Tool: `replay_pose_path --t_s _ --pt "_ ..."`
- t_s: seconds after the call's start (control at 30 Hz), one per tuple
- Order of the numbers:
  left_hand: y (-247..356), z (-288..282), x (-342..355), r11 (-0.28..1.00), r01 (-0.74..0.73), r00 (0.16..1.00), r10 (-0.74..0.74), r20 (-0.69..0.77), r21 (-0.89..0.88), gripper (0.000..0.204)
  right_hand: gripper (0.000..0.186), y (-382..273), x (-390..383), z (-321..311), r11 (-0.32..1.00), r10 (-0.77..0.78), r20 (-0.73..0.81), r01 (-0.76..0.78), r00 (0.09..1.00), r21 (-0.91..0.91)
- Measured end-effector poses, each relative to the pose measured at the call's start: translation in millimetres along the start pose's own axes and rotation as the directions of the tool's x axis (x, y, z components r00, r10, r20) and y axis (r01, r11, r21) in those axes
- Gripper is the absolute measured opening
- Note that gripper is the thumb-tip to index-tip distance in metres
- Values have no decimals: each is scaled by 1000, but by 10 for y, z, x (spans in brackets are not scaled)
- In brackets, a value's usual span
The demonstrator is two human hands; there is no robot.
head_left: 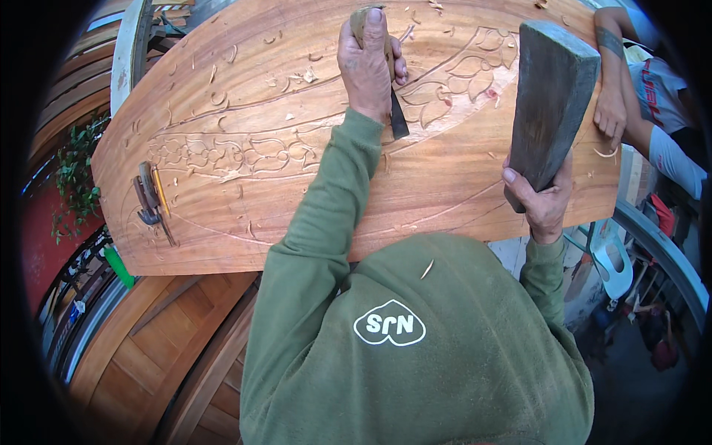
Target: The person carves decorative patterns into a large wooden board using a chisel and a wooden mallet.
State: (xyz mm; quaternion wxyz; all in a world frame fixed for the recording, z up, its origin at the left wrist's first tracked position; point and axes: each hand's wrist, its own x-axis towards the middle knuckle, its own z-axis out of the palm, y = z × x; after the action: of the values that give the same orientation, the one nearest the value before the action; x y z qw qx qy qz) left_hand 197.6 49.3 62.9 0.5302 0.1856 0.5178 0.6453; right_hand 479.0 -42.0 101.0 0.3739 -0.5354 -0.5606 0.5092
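Gripping a chisel with a tan wooden handle and a flat dark blade, my left hand is over the middle of a broad reddish-brown wooden panel carved with leafy scrolls, fingers closed round the handle, thumb over its top end. The blade points toward the panel's near edge; I cannot tell whether its tip touches the wood. My right hand holds a heavy, dark grey, tapering wooden mallet by its narrow end, fingers wrapped round it, the wide head over the panel's right part. Near the panel's left end lie slim dark-handled tools and, just beside them, a thin yellow pencil. Curled pale wood shavings are strewn across the panel. At the panel's right edge is another person's bare hand. Beyond the panel's left end shows a leafy green plant.
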Motion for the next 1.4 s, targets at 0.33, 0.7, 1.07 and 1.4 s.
replay_pose_path --t_s 0.33,0.7,1.07,1.4 --pt "-251 -141 48 944 -328 944 328 12 -29 44 56 -792 1527 283 944 -281 25 281 959 -170" --pt "-326 -190 85 976 -215 976 212 -58 -39 32 86 -1119 2767 794 693 -282 776 679 565 -243" --pt "-384 -209 95 981 -177 984 175 -39 -80 27 84 -1395 2567 826 776 92 525 269 846 -570" --pt "-331 -137 10 972 -227 974 226 -18 -67 31 90 -1078 2683 843 730 -215 656 565 723 -384"
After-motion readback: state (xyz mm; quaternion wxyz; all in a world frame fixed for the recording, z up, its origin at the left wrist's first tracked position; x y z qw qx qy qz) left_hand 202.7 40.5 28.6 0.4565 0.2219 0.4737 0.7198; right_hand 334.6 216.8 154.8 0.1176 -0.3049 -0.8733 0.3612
